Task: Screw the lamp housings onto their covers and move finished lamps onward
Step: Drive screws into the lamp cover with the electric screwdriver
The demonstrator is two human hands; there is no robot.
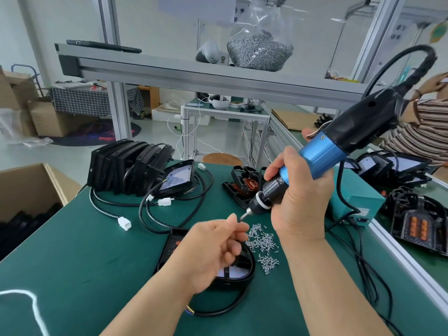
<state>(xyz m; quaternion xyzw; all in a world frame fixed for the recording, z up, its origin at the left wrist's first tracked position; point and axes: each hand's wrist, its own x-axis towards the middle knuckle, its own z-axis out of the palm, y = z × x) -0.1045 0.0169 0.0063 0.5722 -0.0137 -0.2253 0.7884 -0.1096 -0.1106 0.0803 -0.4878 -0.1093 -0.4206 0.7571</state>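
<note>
My left hand [213, 249] pinches a tiny, likely slippery silver screw [239, 220] — my right hand [299, 197] grips the blue-and-black electric screwdriver [322, 154] by its barrel.

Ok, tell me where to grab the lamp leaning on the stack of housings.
Take the leaning lamp by its raised top edge, pinching the black frame from above and the right. It tilts back against the stack of housings, so its back is blocked, its glass face is best left untouched, and its cables trail from the lower end.
</note>
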